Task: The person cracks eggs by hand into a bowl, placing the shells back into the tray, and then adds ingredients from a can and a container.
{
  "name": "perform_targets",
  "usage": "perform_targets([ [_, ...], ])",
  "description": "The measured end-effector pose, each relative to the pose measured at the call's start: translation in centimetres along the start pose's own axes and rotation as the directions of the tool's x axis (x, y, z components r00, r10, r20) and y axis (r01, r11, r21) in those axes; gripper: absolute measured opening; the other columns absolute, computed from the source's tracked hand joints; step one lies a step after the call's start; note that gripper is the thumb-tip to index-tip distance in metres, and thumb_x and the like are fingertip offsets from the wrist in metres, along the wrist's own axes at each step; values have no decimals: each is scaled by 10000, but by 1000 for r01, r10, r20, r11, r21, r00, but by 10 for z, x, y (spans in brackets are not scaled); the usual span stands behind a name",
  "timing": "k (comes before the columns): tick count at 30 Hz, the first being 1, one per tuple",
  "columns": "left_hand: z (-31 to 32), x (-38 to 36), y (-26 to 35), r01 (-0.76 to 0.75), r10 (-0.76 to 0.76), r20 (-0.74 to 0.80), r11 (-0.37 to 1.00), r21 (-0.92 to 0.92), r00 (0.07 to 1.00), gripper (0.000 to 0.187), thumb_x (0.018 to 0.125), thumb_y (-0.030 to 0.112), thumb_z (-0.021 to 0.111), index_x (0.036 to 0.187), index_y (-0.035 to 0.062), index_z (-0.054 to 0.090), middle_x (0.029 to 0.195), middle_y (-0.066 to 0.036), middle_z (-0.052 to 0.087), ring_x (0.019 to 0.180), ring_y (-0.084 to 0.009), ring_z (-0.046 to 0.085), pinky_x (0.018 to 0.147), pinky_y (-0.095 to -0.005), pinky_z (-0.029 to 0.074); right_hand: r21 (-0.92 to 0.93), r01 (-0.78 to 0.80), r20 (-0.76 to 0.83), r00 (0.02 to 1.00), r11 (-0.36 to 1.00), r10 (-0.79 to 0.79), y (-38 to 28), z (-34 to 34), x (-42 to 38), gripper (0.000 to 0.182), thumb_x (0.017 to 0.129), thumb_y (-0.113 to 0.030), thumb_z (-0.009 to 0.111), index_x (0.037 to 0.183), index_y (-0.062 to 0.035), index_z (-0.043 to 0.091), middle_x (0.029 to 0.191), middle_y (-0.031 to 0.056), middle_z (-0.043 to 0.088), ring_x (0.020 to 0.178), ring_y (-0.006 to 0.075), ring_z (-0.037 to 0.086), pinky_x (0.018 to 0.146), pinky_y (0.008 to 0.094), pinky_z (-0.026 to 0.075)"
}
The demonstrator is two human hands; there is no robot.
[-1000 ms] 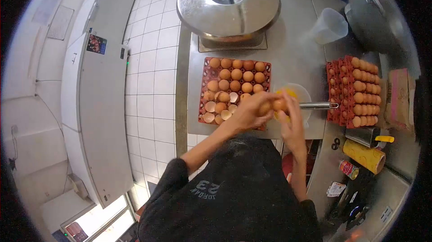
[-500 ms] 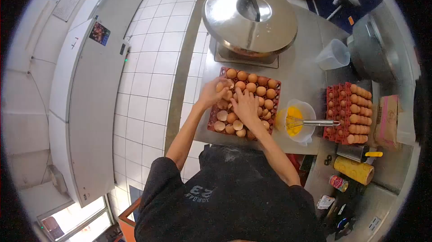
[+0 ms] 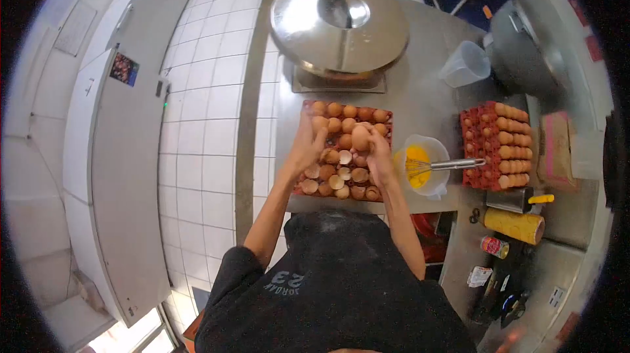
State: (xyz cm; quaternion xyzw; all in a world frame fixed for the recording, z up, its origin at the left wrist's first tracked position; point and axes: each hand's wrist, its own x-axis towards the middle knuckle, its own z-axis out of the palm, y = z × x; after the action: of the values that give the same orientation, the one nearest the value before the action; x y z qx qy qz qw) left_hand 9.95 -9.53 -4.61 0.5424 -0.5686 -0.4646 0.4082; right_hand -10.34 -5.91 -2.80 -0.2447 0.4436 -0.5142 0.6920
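Note:
A red egg tray (image 3: pixel 388 131) lies on the steel table, with whole brown eggs in its far rows and cracked, empty shells in its near rows. My right hand (image 3: pixel 377 154) is closed round a brown egg (image 3: pixel 360 137) above the tray's right half. At the tray's left side, my left hand (image 3: pixel 309 147) has its fingers curled around a brown egg (image 3: pixel 319 124). To the right stands a clear plastic jug (image 3: pixel 441 184) of yellow beaten egg, a metal whisk (image 3: pixel 453 164) leaning in it.
Beyond the tray is a large pot with a shiny lid (image 3: pixel 374 31). An empty clear jug (image 3: pixel 467 64), stacked egg trays (image 3: pixel 474 146), a yellow roll (image 3: pixel 514 225) and a can (image 3: pixel 494 247) are on the right.
My right hand has lifted an egg from the tray. My left hand has moved to the tray's left side with an egg. The whole view has shifted somewhat.

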Motion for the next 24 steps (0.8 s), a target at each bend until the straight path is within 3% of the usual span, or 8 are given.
perform_targets([
  [1, 13, -10, 14, -126, 126, -15, 992, -3, 992, 344, 985, 171, 636, 1273, 17, 527, 1265, -201, 619, 1180, -324, 616, 947, -412, 521, 117, 59, 98, 993, 991, -70, -4, -15, -8, 372, 1014, -249, 406, 1296, -46, 540, 1099, 75, 621, 864, 224, 625, 800, 363, 514],
  [3, 42, -25, 49, -259, 259, -8, 965, -29, 966, 359, 976, 117, 641, 1298, 19, 515, 1311, -205, 587, 1226, -328, 585, 981, -409, 506, 215, 116, -40, 993, 970, -110, -19, -16, -33, 378, 1021, -266, 399, 1303, -52, 532, 1111, 82, 616, 895, 218, 624, 822, 365, 506],
  [5, 72, -39, 79, -589, 601, -150, 799, 121, 785, 466, 919, 38, 687, 1354, 23, 521, 1339, -205, 572, 1258, -330, 562, 1028, -411, 482, 302, 182, -113, 982, 936, -154, -18, -35, -52, 396, 1053, -321, 397, 1334, -65, 506, 1172, 75, 595, 1018, 190, 596, 899, 375, 482],
  [9, 128, -58, 90, -553, 553, 25, 833, 27, 833, 576, 832, 29, 739, 1383, 54, 573, 1343, -184, 591, 1223, -369, 588, 1017, -439, 484, 222, 273, -311, 930, 936, -197, -33, -29, -84, 456, 1083, -442, 417, 1331, -73, 514, 1262, 40, 570, 1187, 184, 546, 1028, 380, 460],
  [12, 151, -61, 94, -576, 572, -81, 817, -30, 816, 567, 837, 26, 738, 1380, 69, 583, 1310, -194, 602, 1187, -380, 604, 997, -444, 493, 224, 286, -408, 896, 932, -177, -29, -64, -93, 442, 1081, -437, 431, 1329, -81, 520, 1278, 38, 569, 1205, 193, 548, 1040, 366, 452],
  [13, 158, -60, 96, -589, 589, 63, 808, -20, 806, 553, 846, 41, 741, 1376, 63, 583, 1279, -201, 609, 1154, -380, 620, 965, -436, 511, 232, 298, -424, 888, 926, -179, -26, -72, -99, 442, 1081, -437, 431, 1329, -81, 520, 1278, 38, 569, 1205, 193, 548, 1040, 366, 452],
  [18, 189, -69, 103, -571, 571, 67, 821, -23, 818, 561, 855, 40, 733, 1392, 64, 569, 1242, -205, 614, 1105, -385, 636, 917, -426, 535, 215, 348, -433, 871, 913, -231, -42, -87, -112, 400, 1067, -392, 475, 1347, -107, 504, 1248, 50, 568, 1145, 174, 560, 959, 361, 475],
  [24, 198, -59, 106, -321, 350, 282, 936, -148, 893, 467, 850, 56, 668, 1311, 61, 589, 1234, -234, 604, 1102, -419, 631, 930, -436, 531, 124, 249, -462, 871, 961, -166, -60, -116, -125, 375, 1042, -306, 563, 1323, -63, 515, 1151, 49, 592, 1063, 148, 588, 904, 345, 482],
])
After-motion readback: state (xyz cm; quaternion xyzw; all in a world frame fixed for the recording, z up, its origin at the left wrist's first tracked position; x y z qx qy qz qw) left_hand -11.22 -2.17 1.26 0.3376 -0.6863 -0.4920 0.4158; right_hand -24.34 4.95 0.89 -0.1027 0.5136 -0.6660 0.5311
